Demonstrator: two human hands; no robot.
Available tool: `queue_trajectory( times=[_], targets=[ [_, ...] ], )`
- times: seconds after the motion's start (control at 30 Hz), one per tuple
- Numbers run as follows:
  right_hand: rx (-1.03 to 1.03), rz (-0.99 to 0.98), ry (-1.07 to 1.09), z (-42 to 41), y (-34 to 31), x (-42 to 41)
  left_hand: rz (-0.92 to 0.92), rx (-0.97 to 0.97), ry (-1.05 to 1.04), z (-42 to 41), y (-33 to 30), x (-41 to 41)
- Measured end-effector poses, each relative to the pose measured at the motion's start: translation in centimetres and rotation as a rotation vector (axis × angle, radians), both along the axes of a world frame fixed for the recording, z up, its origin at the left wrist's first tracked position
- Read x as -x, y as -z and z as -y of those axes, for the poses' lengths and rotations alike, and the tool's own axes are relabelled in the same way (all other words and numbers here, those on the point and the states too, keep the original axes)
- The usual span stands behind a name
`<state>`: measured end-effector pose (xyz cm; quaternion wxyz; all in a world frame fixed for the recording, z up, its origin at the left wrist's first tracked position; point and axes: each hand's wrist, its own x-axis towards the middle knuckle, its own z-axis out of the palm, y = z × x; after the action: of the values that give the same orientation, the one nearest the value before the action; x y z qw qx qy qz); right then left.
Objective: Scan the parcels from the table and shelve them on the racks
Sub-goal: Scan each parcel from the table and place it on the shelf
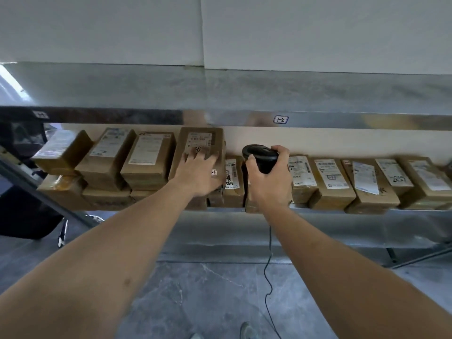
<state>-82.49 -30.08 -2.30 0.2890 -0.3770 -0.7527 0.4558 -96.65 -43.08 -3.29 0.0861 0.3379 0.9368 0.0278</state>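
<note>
Cardboard parcel (199,152) sits on the rack shelf (342,209), left hand (198,172) flat on it, fingers straight. Right hand (266,184) grips the scanner (260,156). Risk: its trailing cable (269,277) may snag neighbouring parcels.

A pale wall (318,30) filled the top of the frame, a vertical seam (202,30) running down it left of centre. Grey marbled floor (208,294) spread across the bottom. Bright light (9,79) glared at the upper left edge.

head cam | forward-down | close on rack shelf (318,210) | single view
</note>
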Motion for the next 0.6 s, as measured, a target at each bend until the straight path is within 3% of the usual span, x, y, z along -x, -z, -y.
queue_trajectory(
  times=[0.6],
  targets=[
    [-0.045,-0.065,0.469,-0.4,-2.8,-14.0,-0.066,-0.130,0.583,-9.0,-4.3,-11.5]
  ],
)
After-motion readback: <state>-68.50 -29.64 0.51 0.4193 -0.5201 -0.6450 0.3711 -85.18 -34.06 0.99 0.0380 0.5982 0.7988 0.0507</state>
